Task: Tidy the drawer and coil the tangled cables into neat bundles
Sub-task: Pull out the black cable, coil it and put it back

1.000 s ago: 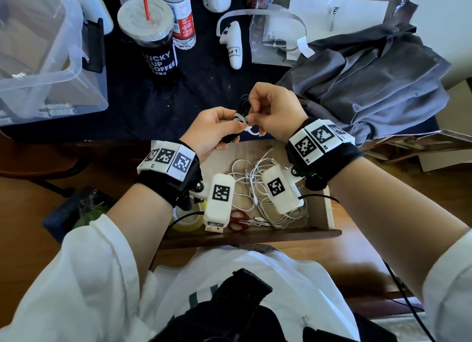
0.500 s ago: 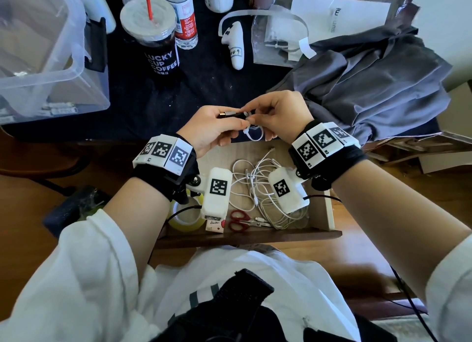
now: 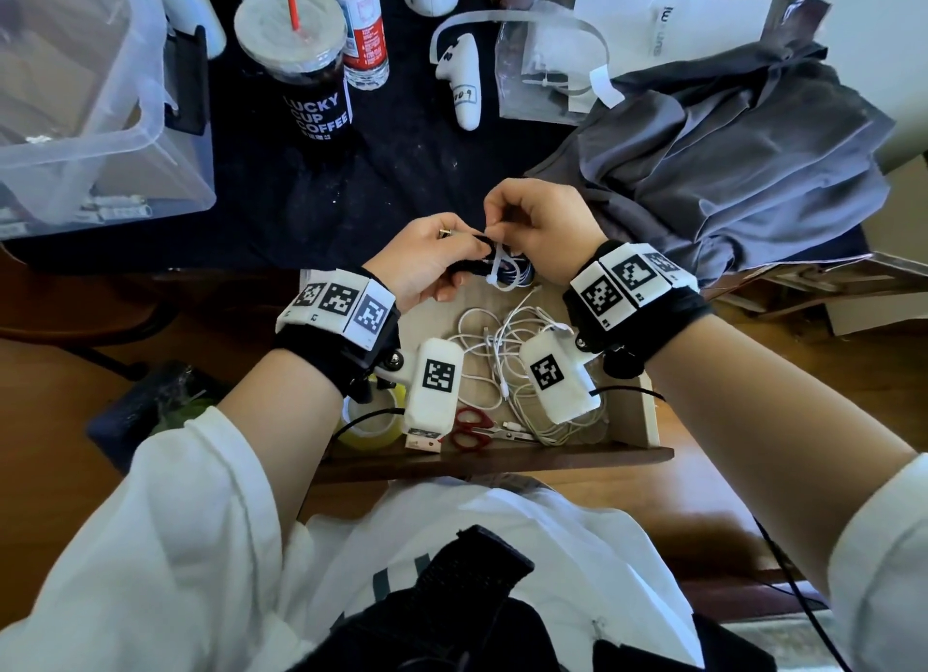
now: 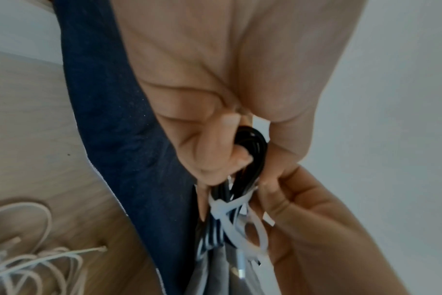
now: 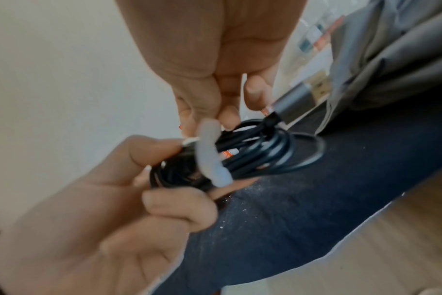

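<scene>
My left hand [image 3: 432,260] grips a coiled black cable [image 5: 255,155] above the far edge of the open wooden drawer [image 3: 648,420]. A white zip tie [image 5: 211,157] is looped around the coil; it also shows as a white zip tie [image 3: 494,270] between my hands. My right hand [image 3: 537,219] pinches the tie's end above the coil. The cable's grey USB plug [image 5: 298,101] sticks out to the right. In the left wrist view the black cable [image 4: 250,151] runs through my curled left fingers, the tie [image 4: 240,225] loose below. Tangled white cables [image 3: 502,360] lie in the drawer.
Red-handled scissors [image 3: 472,428] and a yellow tape roll [image 3: 371,425] lie in the drawer's near part. On the dark tabletop stand a coffee cup [image 3: 306,79], a clear plastic bin [image 3: 85,94], a white controller [image 3: 462,84] and crumpled grey cloth [image 3: 713,159].
Both hands have come down and nearer to the drawer edge. The right hand has worked the white tie round the coil and now pinches its end above the bundle.
</scene>
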Available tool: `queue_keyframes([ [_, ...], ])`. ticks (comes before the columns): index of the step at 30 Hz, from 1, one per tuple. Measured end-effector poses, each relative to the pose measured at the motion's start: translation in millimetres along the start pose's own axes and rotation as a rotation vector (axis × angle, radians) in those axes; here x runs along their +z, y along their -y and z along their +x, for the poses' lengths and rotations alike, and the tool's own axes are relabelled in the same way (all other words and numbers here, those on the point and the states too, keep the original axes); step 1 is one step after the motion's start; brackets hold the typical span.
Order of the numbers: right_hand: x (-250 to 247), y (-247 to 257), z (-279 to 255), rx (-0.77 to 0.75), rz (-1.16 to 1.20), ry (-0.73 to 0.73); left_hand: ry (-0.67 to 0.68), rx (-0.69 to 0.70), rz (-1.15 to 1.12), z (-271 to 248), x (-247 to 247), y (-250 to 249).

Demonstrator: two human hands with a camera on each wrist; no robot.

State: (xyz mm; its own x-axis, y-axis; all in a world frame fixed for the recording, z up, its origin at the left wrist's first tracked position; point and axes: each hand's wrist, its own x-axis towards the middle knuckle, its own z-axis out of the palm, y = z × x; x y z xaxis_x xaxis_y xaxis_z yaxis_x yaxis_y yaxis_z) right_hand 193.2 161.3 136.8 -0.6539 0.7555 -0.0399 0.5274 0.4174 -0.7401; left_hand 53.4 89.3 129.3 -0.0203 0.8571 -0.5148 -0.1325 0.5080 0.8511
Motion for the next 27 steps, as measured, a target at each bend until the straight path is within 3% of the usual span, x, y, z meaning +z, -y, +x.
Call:
queue_keyframes([
  [5, -4, 1, 7, 0.084, 0.310, -0.144, 0.080, -0.013, 0.119, -3, 8, 7],
  [9, -5, -2, 5, 0.100, 0.310, -0.106, 0.094, -0.028, 0.131, -2, 7, 12],
  [12, -3, -9, 1, 0.136, 0.380, -0.120, 0.033, -0.045, 0.101, 0, 5, 18],
  [17, 3, -30, -15, 0.193, 0.409, -0.149, -0.206, -0.145, -0.393, 1, -10, 44],
  [20, 19, -49, -29, 0.302, 0.439, -0.142, -0.241, -0.216, -0.718, -3, -26, 61],
  [22, 34, -58, -36, 0.395, 0.408, -0.043, -0.195, -0.263, -0.798, -9, -31, 70],
  [24, 52, -57, -42, 0.472, 0.411, 0.148, -0.139, -0.335, -0.858, -12, -32, 81],
  [27, 80, -49, -46, 0.426, 0.474, 0.268, -0.034, -0.462, -0.903, -16, -28, 97],
])
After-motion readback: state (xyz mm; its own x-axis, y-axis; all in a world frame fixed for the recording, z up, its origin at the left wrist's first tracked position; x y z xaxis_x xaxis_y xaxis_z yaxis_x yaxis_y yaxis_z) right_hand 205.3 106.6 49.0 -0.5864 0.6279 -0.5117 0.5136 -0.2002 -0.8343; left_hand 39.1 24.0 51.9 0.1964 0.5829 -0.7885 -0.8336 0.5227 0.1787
